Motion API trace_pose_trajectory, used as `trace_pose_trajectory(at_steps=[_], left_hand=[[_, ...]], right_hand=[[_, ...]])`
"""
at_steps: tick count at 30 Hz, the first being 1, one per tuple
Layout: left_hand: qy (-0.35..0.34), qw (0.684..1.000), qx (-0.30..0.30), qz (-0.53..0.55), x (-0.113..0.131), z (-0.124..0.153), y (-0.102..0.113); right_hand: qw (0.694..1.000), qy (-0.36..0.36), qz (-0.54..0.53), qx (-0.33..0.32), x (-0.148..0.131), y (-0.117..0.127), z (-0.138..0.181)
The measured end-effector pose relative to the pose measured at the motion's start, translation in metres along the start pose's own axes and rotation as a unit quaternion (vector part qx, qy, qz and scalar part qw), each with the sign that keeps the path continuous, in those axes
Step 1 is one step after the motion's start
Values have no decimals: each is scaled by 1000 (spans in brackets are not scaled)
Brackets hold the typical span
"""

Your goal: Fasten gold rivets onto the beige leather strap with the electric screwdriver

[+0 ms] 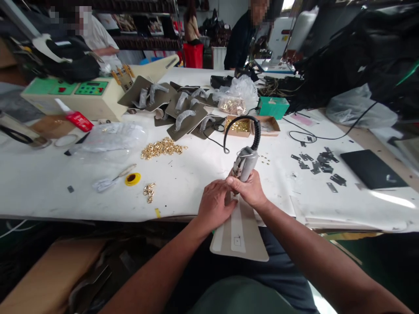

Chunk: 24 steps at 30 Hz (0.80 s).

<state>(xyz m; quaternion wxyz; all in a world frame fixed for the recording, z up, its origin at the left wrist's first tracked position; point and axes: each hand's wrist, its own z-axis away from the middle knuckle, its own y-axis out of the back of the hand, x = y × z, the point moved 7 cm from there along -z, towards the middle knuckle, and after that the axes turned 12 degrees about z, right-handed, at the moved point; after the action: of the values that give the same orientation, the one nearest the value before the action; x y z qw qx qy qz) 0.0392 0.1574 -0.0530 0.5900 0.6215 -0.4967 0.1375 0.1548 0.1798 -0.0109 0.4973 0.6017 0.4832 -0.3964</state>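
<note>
The taupe panel point(253, 246) extends from the table edge point(278, 203) over the person's lap, with the right hand point(251, 188) clamped round a grey corded hand tool point(248, 163) at its far end; the left hand point(214, 201) has its fingers close together beside the tool and its thumb on the panel, though whether it pinches the panel cannot be told. Work on this piece is judged unfinished: the near pencilled rectangle point(237, 241) bears no fitting, and the far end is obscured. Behind, similar panels point(172, 107) already carry plastic-wrapped handles point(181, 101).
</note>
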Motion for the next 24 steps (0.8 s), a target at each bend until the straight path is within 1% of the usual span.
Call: trace_pose_trajectory(at_steps=[2,4,6,8,10,12,13,15,17,18,19,20,21,22,23,24], left_hand=[[13,1000,-2,11,-2,-2,0],[36,999,-1,28,-5,-5,1],[70,996,9,50,-9,-9,5],[111,990,22,82,-10,-11,11],[153,979,24,131,-8,-7,15],[192,961,11,197,-4,5,16],[212,949,6,232,-2,14,15],[251,922,15,294,0,37,14],[283,898,44,335,-2,62,16],[298,884,69,354,-4,74,19],[316,862,104,383,-8,85,23],[334,831,149,419,-12,96,28],[350,793,197,459,-16,105,33],[359,751,245,497,-19,114,38],[364,712,288,527,-20,122,43],[364,686,321,541,-20,129,47]], right_hand=[[1000,4,-4,6,-11,4,1],[999,6,20,40,-23,15,0],[993,20,89,70,-34,29,-4],[975,30,211,61,-34,39,-10],[938,19,345,13,-18,42,-17],[898,-8,438,-40,9,45,-22],[885,-17,461,-57,22,46,-23],[876,-28,477,-71,42,51,-21],[883,-25,466,-55,49,61,-13],[893,-17,449,-36,48,69,-5],[908,-11,420,-11,44,77,6],[926,-14,376,19,39,87,20],[946,-29,319,44,36,97,36],[965,-61,249,61,35,104,54],[976,-109,175,67,36,107,74],[982,-154,94,51,38,103,94]])
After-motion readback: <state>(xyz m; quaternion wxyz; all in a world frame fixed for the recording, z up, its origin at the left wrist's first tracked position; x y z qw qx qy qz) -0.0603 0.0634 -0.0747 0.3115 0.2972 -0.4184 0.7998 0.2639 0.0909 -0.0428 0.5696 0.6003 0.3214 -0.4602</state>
